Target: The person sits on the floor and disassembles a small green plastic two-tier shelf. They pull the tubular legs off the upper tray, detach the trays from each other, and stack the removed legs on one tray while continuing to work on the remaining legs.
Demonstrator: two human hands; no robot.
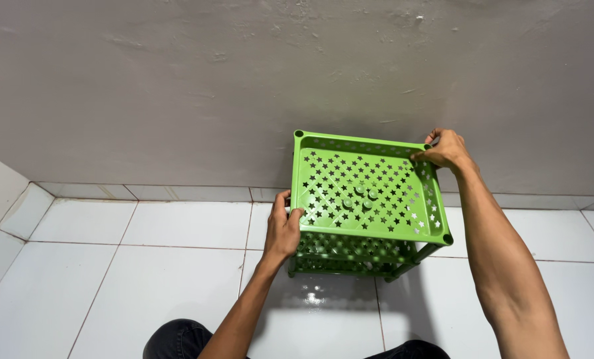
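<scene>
We hold a green plastic shelf rack with both hands; it stands on the white tiled floor close against the grey wall, right of centre in the view. The top tray, perforated with star-shaped holes, sits on corner posts above a lower tray of the same pattern. Our left hand grips the top tray at its 8 o'clock corner, thumb curled over the rim and fingers closed below it. Our right hand grips the 2 o'clock corner, fingers folded over the far rim; whether the thumb presses underneath we cannot tell. The two grips lie diagonally opposite, which we judge to be sound practice: force applied at opposed corners keeps the tray level and prevents it from racking on the posts. The top tray appears tilted, its 4 o'clock corner lower and nearer to us. To do this step well, we would press or lift evenly at both corners, keep the wrists straight, and check that each post socket, such as the round one at 11 o'clock, lines up before adding load. Thin plastic of this kind is likely to flex, so steady pressure is preferable to a sharp push. Our knees rest at 6 o'clock, near the rack.
</scene>
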